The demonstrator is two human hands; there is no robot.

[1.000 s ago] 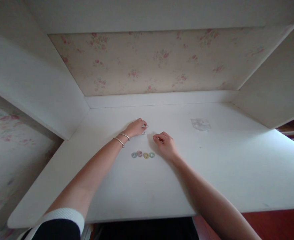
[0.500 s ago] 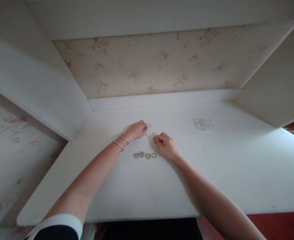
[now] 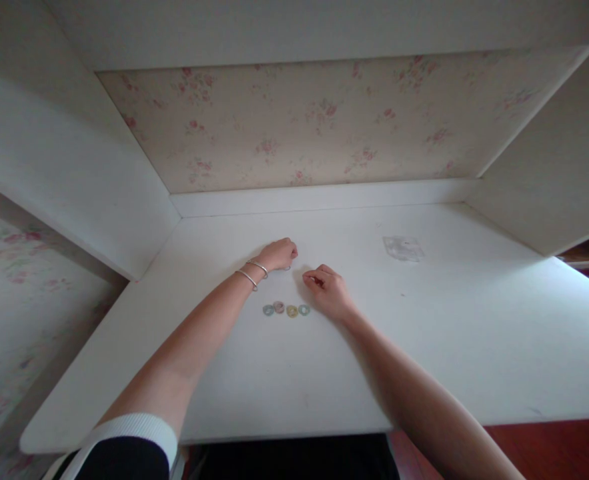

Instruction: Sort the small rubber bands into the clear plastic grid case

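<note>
Coloured rings (image 3: 293, 315) — 4, near right hand (image 3: 327, 292)

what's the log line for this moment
left hand: curled, by thin ring | right hand: curled, contents unclear | four rings: in row | bag: right of hands

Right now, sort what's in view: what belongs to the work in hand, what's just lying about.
Probably in the work:
- thin ring, beside the left hand
- four coloured rings, near the right hand

Apparently just lying about:
- clear packet
- tiny speck, unidentifiable
</note>
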